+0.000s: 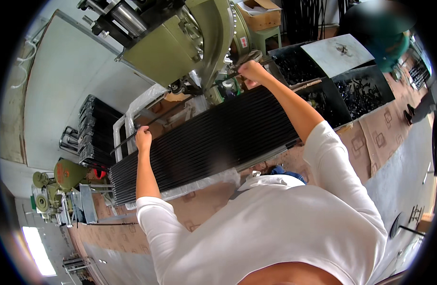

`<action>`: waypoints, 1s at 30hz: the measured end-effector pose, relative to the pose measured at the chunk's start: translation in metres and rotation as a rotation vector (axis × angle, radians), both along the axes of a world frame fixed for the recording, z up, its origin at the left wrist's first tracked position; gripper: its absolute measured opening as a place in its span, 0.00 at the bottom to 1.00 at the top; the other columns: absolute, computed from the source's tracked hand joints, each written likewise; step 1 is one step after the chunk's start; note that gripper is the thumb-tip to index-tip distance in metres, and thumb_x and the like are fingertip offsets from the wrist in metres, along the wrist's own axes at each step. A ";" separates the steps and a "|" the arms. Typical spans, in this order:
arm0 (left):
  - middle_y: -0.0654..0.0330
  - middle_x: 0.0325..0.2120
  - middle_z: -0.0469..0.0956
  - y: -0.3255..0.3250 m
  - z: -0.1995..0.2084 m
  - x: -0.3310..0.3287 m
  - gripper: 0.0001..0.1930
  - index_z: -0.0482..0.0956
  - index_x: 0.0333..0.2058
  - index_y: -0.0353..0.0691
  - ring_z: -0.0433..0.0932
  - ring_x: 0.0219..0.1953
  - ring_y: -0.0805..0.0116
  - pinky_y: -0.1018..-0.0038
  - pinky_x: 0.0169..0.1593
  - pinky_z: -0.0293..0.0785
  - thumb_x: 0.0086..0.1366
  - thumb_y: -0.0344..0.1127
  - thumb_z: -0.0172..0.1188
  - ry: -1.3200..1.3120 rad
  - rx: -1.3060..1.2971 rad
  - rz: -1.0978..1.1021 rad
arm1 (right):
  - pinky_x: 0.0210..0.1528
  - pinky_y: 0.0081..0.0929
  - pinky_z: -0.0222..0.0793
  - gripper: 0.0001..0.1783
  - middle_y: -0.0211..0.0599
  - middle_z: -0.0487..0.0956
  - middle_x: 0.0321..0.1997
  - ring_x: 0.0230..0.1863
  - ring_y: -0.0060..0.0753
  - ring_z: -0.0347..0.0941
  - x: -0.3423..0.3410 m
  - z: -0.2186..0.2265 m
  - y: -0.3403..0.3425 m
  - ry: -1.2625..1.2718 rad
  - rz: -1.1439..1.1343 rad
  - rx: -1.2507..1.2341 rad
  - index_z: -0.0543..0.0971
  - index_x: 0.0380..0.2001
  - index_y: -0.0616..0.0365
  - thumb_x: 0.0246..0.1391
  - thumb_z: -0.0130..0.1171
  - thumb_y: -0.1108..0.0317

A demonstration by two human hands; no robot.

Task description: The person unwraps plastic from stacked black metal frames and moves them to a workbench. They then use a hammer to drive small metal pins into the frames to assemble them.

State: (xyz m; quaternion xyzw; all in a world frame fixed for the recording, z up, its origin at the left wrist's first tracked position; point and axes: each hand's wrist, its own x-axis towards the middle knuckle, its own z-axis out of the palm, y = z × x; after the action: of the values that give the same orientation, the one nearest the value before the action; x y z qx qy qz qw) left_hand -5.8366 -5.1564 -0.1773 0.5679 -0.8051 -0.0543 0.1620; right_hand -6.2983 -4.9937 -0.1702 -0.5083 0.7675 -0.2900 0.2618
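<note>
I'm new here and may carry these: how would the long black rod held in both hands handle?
The long black rod is probably stiff, running nearly straight between the left hand and right hand. Being slender, it is likely fairly light. It might roll if round, but its cross-section is too small to tell.

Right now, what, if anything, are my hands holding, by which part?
A thin dark rod: the left hand grips it short of its left end; the right hand seems to grip it farther right, that end unclear.
</note>
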 end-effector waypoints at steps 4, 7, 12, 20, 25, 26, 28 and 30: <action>0.49 0.59 0.51 -0.016 0.004 -0.018 0.25 0.64 0.53 0.44 0.50 0.61 0.53 0.67 0.60 0.51 0.55 0.32 0.53 0.021 -0.159 -0.025 | 0.46 0.32 0.65 0.13 0.56 0.71 0.45 0.45 0.46 0.70 0.006 -0.021 -0.008 0.125 -0.173 -0.623 0.76 0.32 0.63 0.43 0.50 0.68; 0.49 0.58 0.55 -0.022 0.016 0.000 0.21 0.66 0.51 0.42 0.54 0.60 0.55 0.67 0.59 0.53 0.57 0.31 0.52 0.032 -0.066 -0.300 | 0.45 0.35 0.65 0.12 0.51 0.73 0.43 0.43 0.51 0.70 0.020 -0.015 -0.005 0.161 -0.098 -0.627 0.77 0.31 0.59 0.42 0.51 0.67; 0.56 0.27 0.77 0.011 0.030 -0.019 0.11 0.75 0.35 0.32 0.75 0.32 0.69 0.75 0.39 0.69 0.58 0.34 0.53 0.050 0.514 -0.573 | 0.36 0.40 0.67 0.07 0.38 0.77 0.26 0.33 0.45 0.74 0.054 -0.003 0.054 0.212 0.262 -0.255 0.79 0.25 0.51 0.43 0.55 0.63; 0.61 0.21 0.73 0.030 0.037 -0.017 0.08 0.72 0.30 0.30 0.67 0.25 0.75 0.78 0.32 0.66 0.60 0.31 0.49 0.194 0.450 -0.569 | 0.41 0.30 0.52 0.04 0.30 0.74 0.26 0.37 0.33 0.67 0.075 -0.004 0.045 0.409 0.076 -0.483 0.78 0.20 0.50 0.42 0.55 0.65; 0.60 0.22 0.72 0.018 0.033 -0.015 0.09 0.71 0.31 0.31 0.66 0.24 0.72 0.77 0.32 0.65 0.62 0.32 0.46 0.243 0.251 -0.601 | 0.41 0.29 0.52 0.04 0.27 0.74 0.26 0.36 0.32 0.68 0.075 0.014 0.030 0.482 0.062 -0.589 0.78 0.19 0.50 0.42 0.54 0.67; 0.57 0.25 0.73 0.016 0.030 -0.016 0.08 0.71 0.32 0.29 0.69 0.25 0.68 0.75 0.34 0.67 0.60 0.29 0.46 0.260 0.252 -0.604 | 0.41 0.29 0.52 0.05 0.27 0.75 0.26 0.36 0.32 0.68 0.073 0.013 0.027 0.485 0.061 -0.576 0.78 0.19 0.50 0.42 0.54 0.66; 0.57 0.26 0.73 0.011 0.023 -0.017 0.08 0.71 0.32 0.29 0.69 0.26 0.68 0.75 0.34 0.67 0.59 0.28 0.47 0.277 0.224 -0.601 | 0.41 0.29 0.52 0.05 0.26 0.75 0.26 0.36 0.31 0.68 0.073 0.010 0.025 0.484 0.055 -0.555 0.78 0.19 0.50 0.42 0.54 0.66; 0.57 0.26 0.73 0.007 0.020 -0.012 0.07 0.71 0.32 0.29 0.69 0.26 0.68 0.75 0.34 0.67 0.59 0.28 0.47 0.276 0.207 -0.596 | 0.41 0.29 0.52 0.05 0.26 0.75 0.26 0.36 0.31 0.68 0.078 0.009 0.024 0.473 0.047 -0.540 0.78 0.18 0.50 0.42 0.54 0.66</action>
State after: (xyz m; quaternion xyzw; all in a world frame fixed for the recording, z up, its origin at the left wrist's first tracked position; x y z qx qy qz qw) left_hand -5.8490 -5.1496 -0.1575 0.3087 -0.8963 -0.2570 0.1879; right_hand -6.2206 -4.9694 -0.1615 -0.6297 0.6905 -0.3507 -0.0603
